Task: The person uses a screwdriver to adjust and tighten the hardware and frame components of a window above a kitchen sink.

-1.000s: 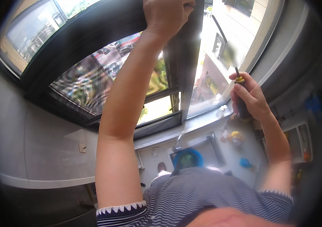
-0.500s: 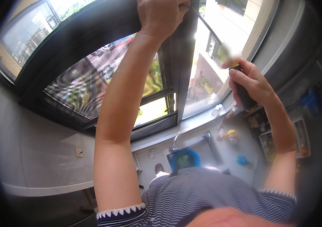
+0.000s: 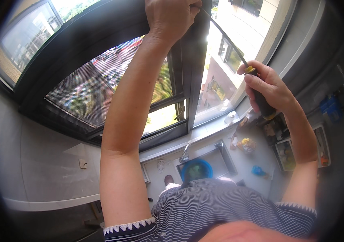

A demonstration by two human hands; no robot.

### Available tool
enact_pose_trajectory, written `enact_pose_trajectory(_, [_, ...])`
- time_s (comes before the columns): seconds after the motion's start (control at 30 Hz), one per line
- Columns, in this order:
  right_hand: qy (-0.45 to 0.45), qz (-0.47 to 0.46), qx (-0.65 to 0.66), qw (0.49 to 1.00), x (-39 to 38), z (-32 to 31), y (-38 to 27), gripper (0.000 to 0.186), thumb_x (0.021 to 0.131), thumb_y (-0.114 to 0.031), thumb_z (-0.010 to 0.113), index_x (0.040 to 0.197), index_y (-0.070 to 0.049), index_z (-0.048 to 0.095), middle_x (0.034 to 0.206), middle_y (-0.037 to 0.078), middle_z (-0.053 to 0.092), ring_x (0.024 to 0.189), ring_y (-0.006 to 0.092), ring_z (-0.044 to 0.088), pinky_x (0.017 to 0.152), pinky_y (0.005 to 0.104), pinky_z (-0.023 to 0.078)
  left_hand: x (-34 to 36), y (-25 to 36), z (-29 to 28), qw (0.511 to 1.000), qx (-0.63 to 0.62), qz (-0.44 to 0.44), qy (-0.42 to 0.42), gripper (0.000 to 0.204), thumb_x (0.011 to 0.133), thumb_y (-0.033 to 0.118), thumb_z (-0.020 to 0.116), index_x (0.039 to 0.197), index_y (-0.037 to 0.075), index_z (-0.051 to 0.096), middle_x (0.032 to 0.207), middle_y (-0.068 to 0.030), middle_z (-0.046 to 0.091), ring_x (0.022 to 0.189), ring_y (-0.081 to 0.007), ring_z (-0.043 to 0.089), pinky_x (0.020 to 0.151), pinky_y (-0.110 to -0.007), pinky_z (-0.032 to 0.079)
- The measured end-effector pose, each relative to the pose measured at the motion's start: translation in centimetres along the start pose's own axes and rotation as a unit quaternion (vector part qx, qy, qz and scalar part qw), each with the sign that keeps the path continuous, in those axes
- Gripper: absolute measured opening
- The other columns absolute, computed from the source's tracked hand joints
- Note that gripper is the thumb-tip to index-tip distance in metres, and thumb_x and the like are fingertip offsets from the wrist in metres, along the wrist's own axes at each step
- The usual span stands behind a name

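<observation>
High on the dark window frame (image 3: 65, 48), my left hand (image 3: 166, 16) has its fingers curled, partly cut off by the top edge; what they grip is unclear. My right hand (image 3: 271, 90) is wrapped round the black-and-yellow handle of a long screwdriver (image 3: 263, 99). The shaft slants up to the left, and its far end reaches beside the fingers of my left hand; whether they touch it I cannot tell. Behind are a window with a mesh screen (image 3: 79, 92) and a bright glass pane (image 3: 214, 105).
Below lie a sill (image 3: 208, 129), a steel sink (image 3: 226, 161) with a tap (image 3: 185, 155) and blue basin (image 3: 197, 169), a yellow bundle (image 3: 246, 145) and a small blue item (image 3: 261, 171). A white cabinet (image 3: 59, 169) stands left, blue items (image 3: 329, 107) right.
My right hand and the screwdriver have moved up and left since a second ago, so the shaft end sits by my left hand. The view has shifted slightly.
</observation>
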State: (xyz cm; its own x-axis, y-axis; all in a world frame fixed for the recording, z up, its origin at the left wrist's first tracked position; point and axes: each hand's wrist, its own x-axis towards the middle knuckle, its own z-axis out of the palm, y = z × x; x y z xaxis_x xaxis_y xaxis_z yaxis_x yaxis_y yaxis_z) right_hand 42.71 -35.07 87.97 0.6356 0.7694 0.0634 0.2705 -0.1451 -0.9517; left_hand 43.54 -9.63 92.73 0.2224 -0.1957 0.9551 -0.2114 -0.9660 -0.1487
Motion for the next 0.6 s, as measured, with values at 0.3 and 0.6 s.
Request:
enact_pose_trajectory(0.3, [-0.022, 0.040, 0.060, 0.997, -0.6, 0.0, -1.6, 0.026, 0.092, -0.024, 0.049, 0.104, -0.001, 0.047, 0.059, 0.003, 0.051, 0.039, 0.0119, 0.052, 0.035, 0.0225, 0.044, -0.2, 0.0, 0.1, 1.000, -0.015, -0.004, 0.004, 0.004, 0.064, 0.021, 0.070, 0.067, 0.020, 0.068, 0.066, -0.0009, 0.054, 0.075, -0.0189, 0.053, 0.068, -0.034, 0.035])
enact_pose_trajectory(0.6, [0.001, 0.107, 0.069, 0.992, -1.1, 0.2, -5.2, 0.030, 0.092, -0.024, 0.048, 0.108, 0.002, 0.048, 0.059, 0.005, 0.052, 0.039, 0.0143, 0.054, 0.033, 0.0254, 0.044, -0.6, -0.6, 0.9, 0.998, 0.048, 0.032, -0.005, 0.011, 0.063, 0.029, 0.075, 0.074, 0.027, 0.072, 0.073, 0.0055, 0.057, 0.078, -0.0132, 0.056, 0.073, -0.034, 0.036])
